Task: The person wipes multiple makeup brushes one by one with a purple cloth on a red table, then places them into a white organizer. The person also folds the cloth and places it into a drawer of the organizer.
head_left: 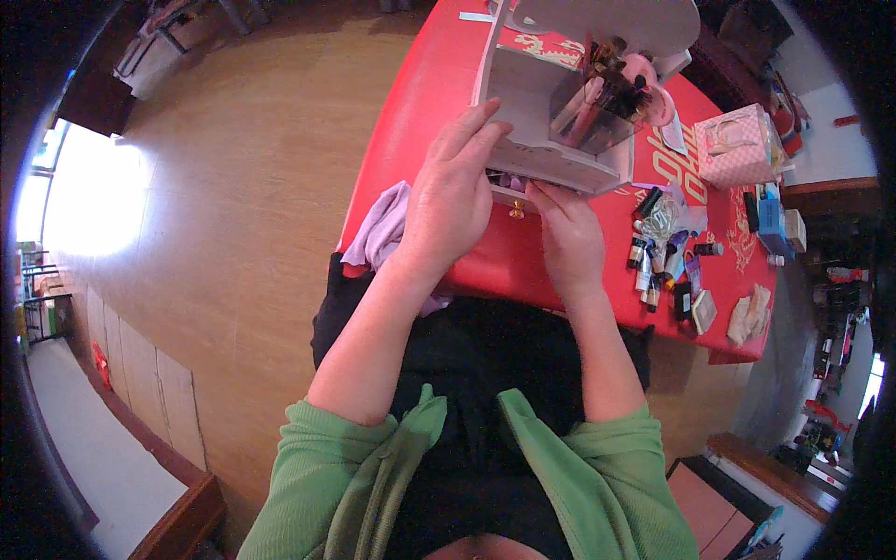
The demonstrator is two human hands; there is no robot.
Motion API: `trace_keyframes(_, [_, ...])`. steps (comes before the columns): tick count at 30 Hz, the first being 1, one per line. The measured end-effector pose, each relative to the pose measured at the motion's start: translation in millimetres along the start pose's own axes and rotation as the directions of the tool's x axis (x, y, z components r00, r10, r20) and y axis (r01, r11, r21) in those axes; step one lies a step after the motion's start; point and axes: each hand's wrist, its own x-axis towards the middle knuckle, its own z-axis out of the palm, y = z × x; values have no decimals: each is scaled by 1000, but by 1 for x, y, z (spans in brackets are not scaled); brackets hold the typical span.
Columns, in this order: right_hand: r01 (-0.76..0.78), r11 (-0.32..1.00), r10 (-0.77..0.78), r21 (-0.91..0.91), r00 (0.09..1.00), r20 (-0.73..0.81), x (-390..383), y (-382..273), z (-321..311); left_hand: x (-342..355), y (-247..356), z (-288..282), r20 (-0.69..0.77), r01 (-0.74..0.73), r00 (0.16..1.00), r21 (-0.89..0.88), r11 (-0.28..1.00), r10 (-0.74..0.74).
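A pale makeup organizer [560, 166] with a small drawer stands near the table's front edge. My left hand [453, 191] lies along its left front corner, fingers stretched out flat. The drawer [504, 196], with a gold knob [517, 211], is slightly pulled out, and small dark and purple items show inside. My right hand [574, 238] grips the right end of the drawer front, its fingertips over the upper edge and partly hidden. Above the drawer, a clear holder [597, 126] contains several makeup brushes and tubes. A round pink item [658, 105] sits beside them.
A red cloth [401, 121] covers the table. Several small cosmetics [667, 247] lie in a heap to the right, near a crumpled beige cloth [749, 315]. A pink checked tissue box [735, 147] stands behind them. At the left edge hangs a lilac cloth [381, 224].
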Motion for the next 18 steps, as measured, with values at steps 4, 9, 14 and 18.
trace_keyframes(4, [-55,985,53,-164,998,-18,-8,5,-3,0,0,-1,4,12,1000,-10,1000,-12])
trace_keyframes(9, [-198,971,136,-131,918,-373,-15,6,7,2,0,-2,17,17,1000,-28,999,-17])
trace_keyframes(14, [-268,960,207,-78,872,-444,-19,14,13,2,-1,-3,24,22,999,-52,998,-21])
trace_keyframes(18, [-265,964,219,-34,859,-462,-20,13,14,2,-1,-3,24,22,999,-55,998,-21])
